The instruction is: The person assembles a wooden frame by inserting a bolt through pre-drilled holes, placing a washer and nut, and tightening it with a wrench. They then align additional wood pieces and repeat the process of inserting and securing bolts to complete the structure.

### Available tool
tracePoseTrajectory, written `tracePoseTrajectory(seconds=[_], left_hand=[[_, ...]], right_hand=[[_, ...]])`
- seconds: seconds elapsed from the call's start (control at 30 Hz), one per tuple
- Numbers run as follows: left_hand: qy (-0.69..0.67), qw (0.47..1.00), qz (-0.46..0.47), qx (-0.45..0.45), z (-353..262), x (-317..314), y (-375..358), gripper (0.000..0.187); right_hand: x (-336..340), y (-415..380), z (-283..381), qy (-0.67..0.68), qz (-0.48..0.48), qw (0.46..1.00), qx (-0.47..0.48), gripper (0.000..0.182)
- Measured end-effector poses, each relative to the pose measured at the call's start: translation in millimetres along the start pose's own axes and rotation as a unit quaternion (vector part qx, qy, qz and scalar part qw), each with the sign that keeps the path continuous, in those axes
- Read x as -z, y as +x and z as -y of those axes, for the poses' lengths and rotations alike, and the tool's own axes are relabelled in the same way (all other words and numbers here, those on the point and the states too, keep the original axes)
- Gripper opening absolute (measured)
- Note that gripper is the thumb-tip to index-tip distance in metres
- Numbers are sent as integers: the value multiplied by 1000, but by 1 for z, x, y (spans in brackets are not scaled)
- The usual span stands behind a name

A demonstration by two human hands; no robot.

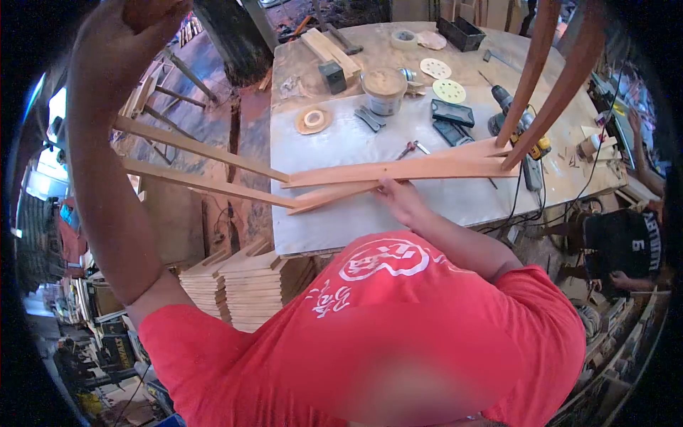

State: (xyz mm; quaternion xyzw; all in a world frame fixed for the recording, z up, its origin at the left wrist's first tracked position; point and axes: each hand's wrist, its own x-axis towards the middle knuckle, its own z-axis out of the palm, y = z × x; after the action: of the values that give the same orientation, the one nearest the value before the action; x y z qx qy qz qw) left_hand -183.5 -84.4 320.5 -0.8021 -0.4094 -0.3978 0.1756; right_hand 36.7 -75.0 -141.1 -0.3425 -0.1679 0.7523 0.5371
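Observation:
A light wooden frame [427, 169] rests across the near part of the table, its two slats crossing at a shallow angle. Straight strips run from its left end, and two long curved legs [551, 96] rise from its right end. My right hand [402, 201] grips the lower edge of the frame near the crossing, thumb against the wood and other fingers mostly hidden underneath. My left hand [153, 16] is raised at the top left, cut off by the picture's edge. Its fingers are not clear, nor is anything they may hold.
On the table [320, 228] are a tub [384, 89], a cordless drill [523, 121], sanding discs [449, 91], a tape roll [313, 119], a hammer [344, 39] and a black box [461, 33]. Stacked boards [252, 285] stand below. Another person [626, 245] is at the right.

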Motion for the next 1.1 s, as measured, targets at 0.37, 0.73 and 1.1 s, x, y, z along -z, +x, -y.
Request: tracePoseTrajectory(seconds=[0.37,0.73,1.1], left_hand=[[-9,958,39,-285,-13,-12,-17,49],[90,977,98,-167,-81,4,-62,57],[173,964,103,-175,-112,35,-99,59]], right_hand=[[-7,-11,-42,161,-95,982,-3,30],[18,-28,-67,133,-108,983,69,34],[20,-29,-62,151,-117,981,43,26]])
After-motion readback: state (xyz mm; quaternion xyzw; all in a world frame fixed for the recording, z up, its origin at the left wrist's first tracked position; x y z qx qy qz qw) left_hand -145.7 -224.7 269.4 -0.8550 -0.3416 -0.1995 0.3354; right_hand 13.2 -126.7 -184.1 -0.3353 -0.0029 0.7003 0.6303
